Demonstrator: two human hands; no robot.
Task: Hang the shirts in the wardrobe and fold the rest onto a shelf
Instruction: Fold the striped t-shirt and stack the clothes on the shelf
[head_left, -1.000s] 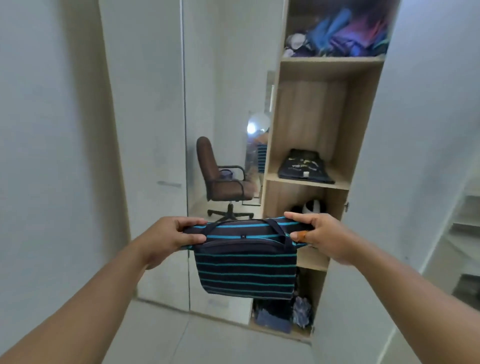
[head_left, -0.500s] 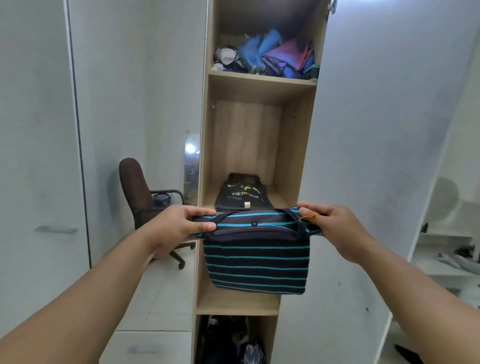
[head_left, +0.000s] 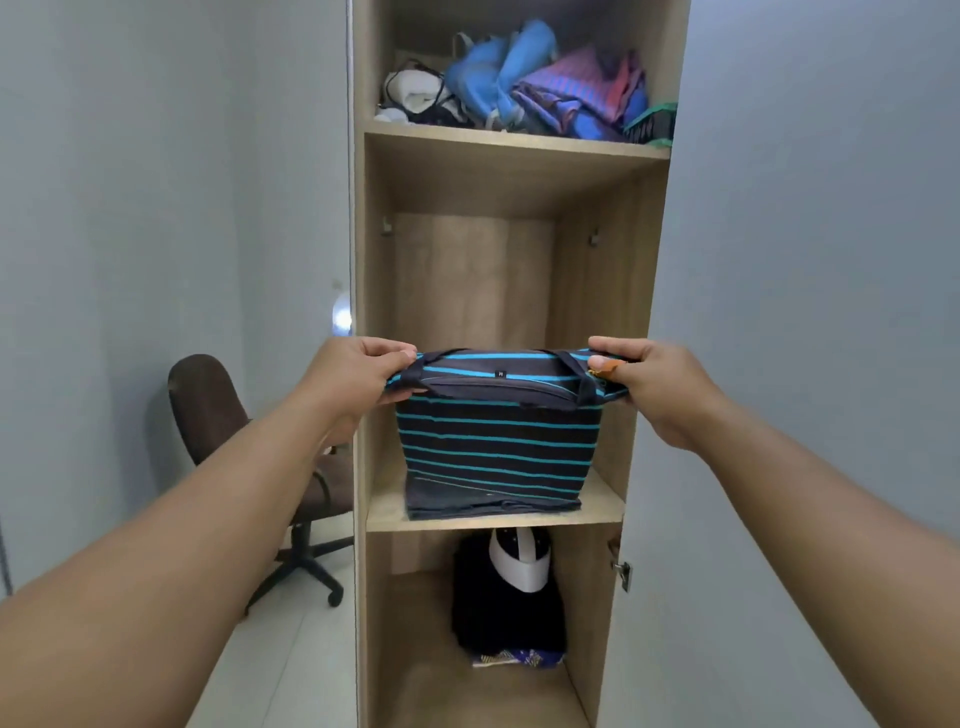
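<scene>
- wardrobe (head_left: 374, 312), tall open wooden column with three compartments in view, flanked by pale door panels left and right.
- top compartment: loose heap of clothes (head_left: 545, 93) in blue, purple and pink, with a white and black item at the left end and something green at the right edge.
- middle compartment: middle shelf (head_left: 602, 501) carries the lower end of a folded striped shirt (head_left: 496, 447), dark navy with turquoise stripes; its bottom fold rests on the shelf board while the top edge is held up in the air, so the cloth stands nearly upright at the front of the compartment. what lies behind it is hidden.
- bottom compartment: a dark bundle (head_left: 506, 608) with a white cap-like piece on top, and a patterned cloth (head_left: 517, 659) under it.
- office chair (head_left: 218, 415), brown, on castors, stands left of the wardrobe on the pale floor.
- both forearms reach forward, bare, about level with each other.
- left hand (head_left: 358, 382) pinches the shirt's upper left corner, thumb on top, fingers curled beneath.
- right hand (head_left: 657, 387) pinches the upper right corner the same way; a small orange bit shows by the thumb, too small to identify.
- shirt top edge is stretched taut between the two hands.
</scene>
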